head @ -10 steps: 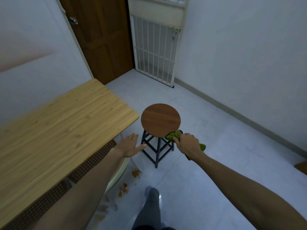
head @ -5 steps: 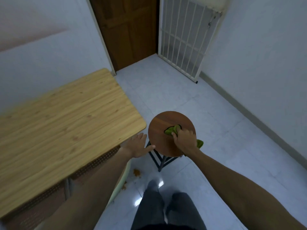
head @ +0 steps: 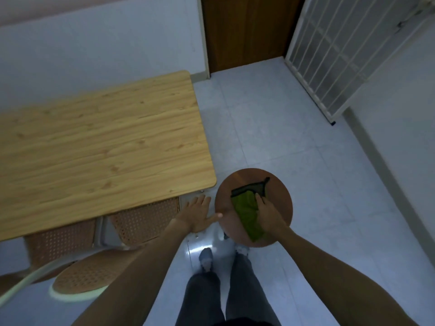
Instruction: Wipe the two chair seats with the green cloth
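Note:
A round dark-wood stool seat [head: 280,196] stands on the tiled floor just in front of my feet. The green cloth [head: 246,210], with a dark edge, lies spread on the seat. My right hand [head: 268,214] presses flat on the cloth's right side, holding it against the wood. Fingers spread and holding nothing, my left hand [head: 196,214] touches the stool's left rim with its thumb. A second chair with a woven cane seat [head: 84,277] and pale rim sits at lower left, partly under the table.
A light wooden table [head: 98,147] fills the left side, its corner close to the stool. A cane chair back [head: 141,220] shows beneath it. A brown door [head: 244,31] and a white barred gate [head: 341,55] stand at the far wall. My legs [head: 223,292] are below.
I have stepped closer, so the stool now lies right under my hands. The cloth went from bunched at the seat's near edge to spread across the seat under my right hand.

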